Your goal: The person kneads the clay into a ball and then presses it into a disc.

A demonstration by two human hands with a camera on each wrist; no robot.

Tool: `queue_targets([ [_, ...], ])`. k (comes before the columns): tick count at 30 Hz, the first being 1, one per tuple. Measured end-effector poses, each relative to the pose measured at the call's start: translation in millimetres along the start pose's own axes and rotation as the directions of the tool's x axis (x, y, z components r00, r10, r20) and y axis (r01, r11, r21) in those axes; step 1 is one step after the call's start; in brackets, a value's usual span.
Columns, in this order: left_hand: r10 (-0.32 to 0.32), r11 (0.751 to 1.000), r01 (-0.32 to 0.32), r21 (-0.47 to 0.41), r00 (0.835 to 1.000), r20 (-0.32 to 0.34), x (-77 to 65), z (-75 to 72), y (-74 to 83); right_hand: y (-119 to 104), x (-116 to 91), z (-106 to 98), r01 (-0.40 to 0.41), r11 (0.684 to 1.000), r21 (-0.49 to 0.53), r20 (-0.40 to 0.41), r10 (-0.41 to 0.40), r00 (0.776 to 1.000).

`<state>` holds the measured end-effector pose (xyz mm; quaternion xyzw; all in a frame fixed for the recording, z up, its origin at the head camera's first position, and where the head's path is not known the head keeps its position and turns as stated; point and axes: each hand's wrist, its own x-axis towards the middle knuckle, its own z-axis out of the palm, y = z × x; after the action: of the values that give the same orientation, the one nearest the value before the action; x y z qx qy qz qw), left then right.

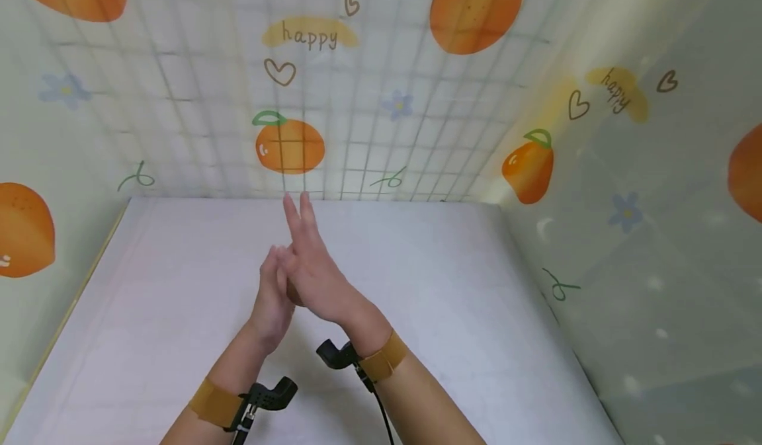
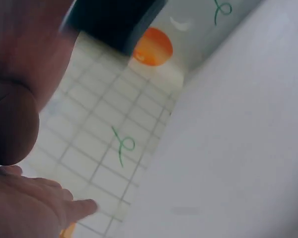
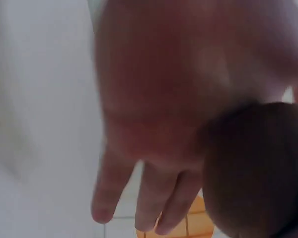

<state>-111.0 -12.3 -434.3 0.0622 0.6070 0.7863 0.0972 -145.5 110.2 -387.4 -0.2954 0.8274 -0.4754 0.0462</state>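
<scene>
A brown rounded ball sits between the two hands, mostly covered by the right hand in the head view. My right hand leans over it, two fingers straight toward the back wall. The left hand stands upright on the other side, its thumb raised and most of its fingers hidden there. In the left wrist view the ball lies between the right palm and the left hand, which has one finger extended. Straight fingers show beside the dark ball in the right wrist view.
Both hands are above a white table. A printed curtain with oranges and hearts hangs behind it over a wire grid and continues along the right side. Black cameras are strapped to both wrists, with cables trailing toward the front.
</scene>
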Motion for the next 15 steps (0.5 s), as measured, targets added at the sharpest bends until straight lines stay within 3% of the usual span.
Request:
queue_targets([
  [4, 0.064, 0.997, -0.062, -0.047, 0.997, 0.044, -3.4, 6.3, 3.1, 17, 7, -6, -0.09, 0.995, 0.046, -0.043, 0.092, 0.995],
  [9, 0.085, 0.996, -0.086, -0.035, 0.996, -0.032, -1.0, -0.5, 10.0, 39, -2, 8, -0.217, 0.967, 0.131, -0.003, 0.219, 0.976],
  [11, 0.082, 0.996, -0.083, -0.027, 0.995, -0.058, 1.2, -5.4, 11.8, 40, -9, 16, -0.22, 0.965, 0.145, 0.018, 0.22, 0.975],
  [15, 0.093, 0.993, -0.099, -0.066, 0.992, -0.081, 7.7, -14.8, 13.0, 30, -18, 24, -0.145, 0.982, 0.121, 0.041, 0.141, 0.989],
])
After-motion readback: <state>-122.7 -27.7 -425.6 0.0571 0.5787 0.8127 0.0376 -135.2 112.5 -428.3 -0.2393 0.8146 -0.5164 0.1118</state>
